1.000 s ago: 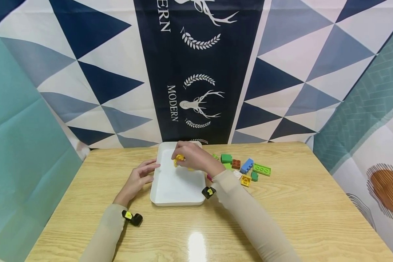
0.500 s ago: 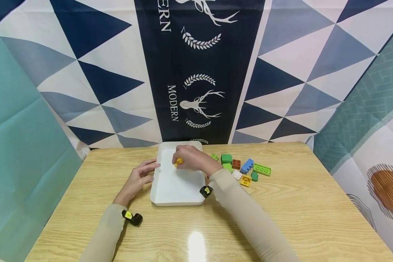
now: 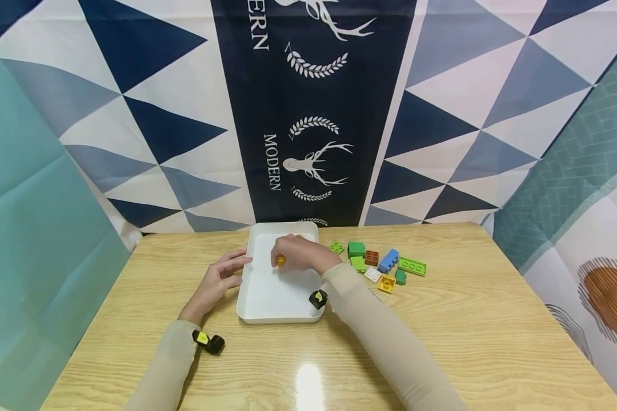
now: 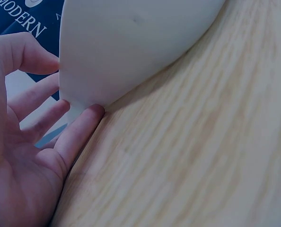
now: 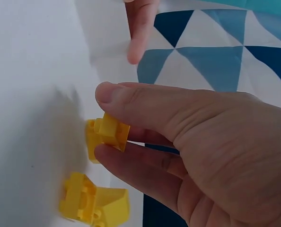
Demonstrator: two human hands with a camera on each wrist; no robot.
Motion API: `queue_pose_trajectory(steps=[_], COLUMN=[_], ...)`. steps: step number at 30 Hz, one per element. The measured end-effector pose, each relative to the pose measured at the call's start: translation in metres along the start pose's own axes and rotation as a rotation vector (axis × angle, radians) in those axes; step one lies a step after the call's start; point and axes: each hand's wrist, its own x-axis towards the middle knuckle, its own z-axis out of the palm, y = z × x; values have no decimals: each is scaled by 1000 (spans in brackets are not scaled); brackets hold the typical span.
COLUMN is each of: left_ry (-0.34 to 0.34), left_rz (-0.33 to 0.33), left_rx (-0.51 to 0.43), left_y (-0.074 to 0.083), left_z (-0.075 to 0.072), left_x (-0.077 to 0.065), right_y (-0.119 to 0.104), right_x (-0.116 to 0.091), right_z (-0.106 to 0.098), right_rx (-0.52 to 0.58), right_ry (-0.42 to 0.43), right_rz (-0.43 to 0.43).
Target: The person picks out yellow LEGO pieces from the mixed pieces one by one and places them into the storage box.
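Note:
My right hand (image 3: 300, 254) is over the white tray (image 3: 280, 317), its thumb and fingers pinching a yellow toy building brick (image 5: 116, 133). Close behind that brick, in the right wrist view, another piece of yellow shows. Lower in that view, yellow bricks (image 5: 78, 198) lie in the tray. In the head view my right hand covers most of them. My left hand (image 3: 221, 277) rests at the tray's left side with fingers spread and loosely bent. The left wrist view has its fingertips against the tray's outer wall (image 4: 131, 42).
Right of the tray, loose bricks lie on the wooden table (image 3: 473, 319): a blue one (image 3: 388, 260), a white one (image 3: 373, 274), a brown one (image 3: 372, 257), a yellow one (image 3: 387, 283) and several green ones (image 3: 356, 249). A patterned cloth (image 3: 185, 114) hangs behind the table.
My right hand has come slightly nearer and lower over the tray with the yellow brick, uncovering more of the tray's far end. The left hand stays at the tray's side.

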Motion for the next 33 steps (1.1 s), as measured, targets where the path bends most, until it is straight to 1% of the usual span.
queue_pose_trajectory(steps=[6, 15, 24, 33], left_ry=[-6, 1, 7, 0], left_rz=[6, -8, -11, -2], left_rx=[2, 0, 16, 7], left_y=[1, 4, 7, 3], left_z=[1, 1, 1, 1], left_x=[1, -1, 0, 0], right_y=[4, 5, 4, -1], right_x=[2, 5, 9, 9], right_z=[5, 11, 15, 18], right_rx=[19, 53, 19, -6], right_ry=[-12, -51, -42, -49], right_rz=[13, 55, 53, 95])
